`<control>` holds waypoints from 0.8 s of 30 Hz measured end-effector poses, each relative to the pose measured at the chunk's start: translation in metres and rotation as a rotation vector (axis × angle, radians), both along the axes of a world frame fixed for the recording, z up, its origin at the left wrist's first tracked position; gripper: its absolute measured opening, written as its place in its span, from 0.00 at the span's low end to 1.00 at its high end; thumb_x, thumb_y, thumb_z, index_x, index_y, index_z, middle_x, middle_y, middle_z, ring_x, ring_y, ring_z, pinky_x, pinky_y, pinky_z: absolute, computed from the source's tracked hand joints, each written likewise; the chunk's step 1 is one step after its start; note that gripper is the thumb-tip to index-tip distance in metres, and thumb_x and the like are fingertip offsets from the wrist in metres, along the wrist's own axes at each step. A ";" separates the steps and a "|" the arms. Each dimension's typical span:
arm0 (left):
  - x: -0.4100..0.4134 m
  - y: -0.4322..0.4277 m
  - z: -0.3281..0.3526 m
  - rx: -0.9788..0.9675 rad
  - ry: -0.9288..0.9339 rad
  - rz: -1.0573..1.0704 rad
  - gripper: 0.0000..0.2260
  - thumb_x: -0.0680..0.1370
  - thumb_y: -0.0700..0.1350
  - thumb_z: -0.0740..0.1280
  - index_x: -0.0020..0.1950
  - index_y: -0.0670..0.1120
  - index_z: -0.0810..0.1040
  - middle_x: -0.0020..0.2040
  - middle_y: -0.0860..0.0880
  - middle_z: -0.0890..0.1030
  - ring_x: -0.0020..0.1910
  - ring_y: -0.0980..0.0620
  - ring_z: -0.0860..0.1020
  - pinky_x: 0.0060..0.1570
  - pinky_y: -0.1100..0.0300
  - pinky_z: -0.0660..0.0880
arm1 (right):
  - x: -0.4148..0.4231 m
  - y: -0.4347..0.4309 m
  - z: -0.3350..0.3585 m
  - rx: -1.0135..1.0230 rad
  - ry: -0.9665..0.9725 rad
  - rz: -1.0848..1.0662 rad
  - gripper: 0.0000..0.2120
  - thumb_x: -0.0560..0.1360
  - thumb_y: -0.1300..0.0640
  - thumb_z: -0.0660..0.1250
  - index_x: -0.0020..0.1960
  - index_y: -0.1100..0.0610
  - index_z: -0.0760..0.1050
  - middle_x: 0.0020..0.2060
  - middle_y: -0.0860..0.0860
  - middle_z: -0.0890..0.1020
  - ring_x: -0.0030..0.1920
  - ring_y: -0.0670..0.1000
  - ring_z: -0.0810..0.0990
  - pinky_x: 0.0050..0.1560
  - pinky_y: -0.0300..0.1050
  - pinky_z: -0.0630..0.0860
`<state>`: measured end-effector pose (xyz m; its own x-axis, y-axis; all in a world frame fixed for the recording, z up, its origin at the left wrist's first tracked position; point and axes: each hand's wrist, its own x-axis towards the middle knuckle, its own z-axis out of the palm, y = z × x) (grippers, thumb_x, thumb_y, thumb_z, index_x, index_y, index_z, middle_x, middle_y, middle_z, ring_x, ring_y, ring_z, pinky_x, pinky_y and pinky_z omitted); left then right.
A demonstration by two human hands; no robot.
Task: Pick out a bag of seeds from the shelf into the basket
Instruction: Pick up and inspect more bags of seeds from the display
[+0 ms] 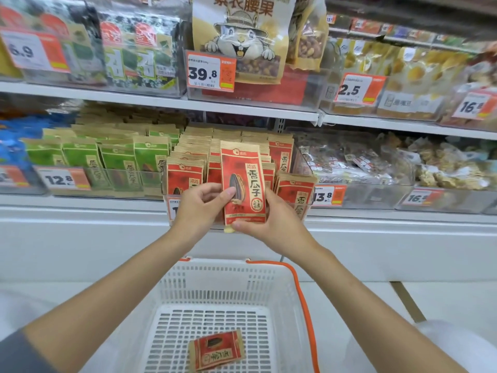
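Observation:
A red bag of sunflower seeds (243, 181) stands upright in front of the shelf bin of like red bags (293, 189). My left hand (200, 208) pinches its left edge with thumb on the front. My right hand (265, 222) grips its lower right corner from below. Directly beneath, a white basket (223, 281) with an orange handle holds another red seed bag (216, 351) lying flat on its bottom.
Green seed bags (113, 160) fill the bin to the left. Clear bins of mixed snacks (349, 160) sit to the right. The shelf above carries seaweed packs (134, 49) and a cashew bag (242, 36). A white ledge (80, 227) runs below the shelf.

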<state>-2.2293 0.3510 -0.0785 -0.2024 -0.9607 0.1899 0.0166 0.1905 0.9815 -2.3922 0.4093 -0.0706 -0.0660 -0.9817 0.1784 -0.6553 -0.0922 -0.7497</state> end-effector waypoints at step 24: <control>0.002 0.015 0.010 0.067 -0.105 -0.208 0.38 0.67 0.61 0.78 0.72 0.52 0.68 0.57 0.50 0.83 0.54 0.58 0.83 0.51 0.60 0.80 | -0.010 0.020 0.029 0.189 -0.367 0.286 0.42 0.69 0.69 0.76 0.76 0.46 0.62 0.47 0.65 0.82 0.42 0.51 0.83 0.50 0.46 0.81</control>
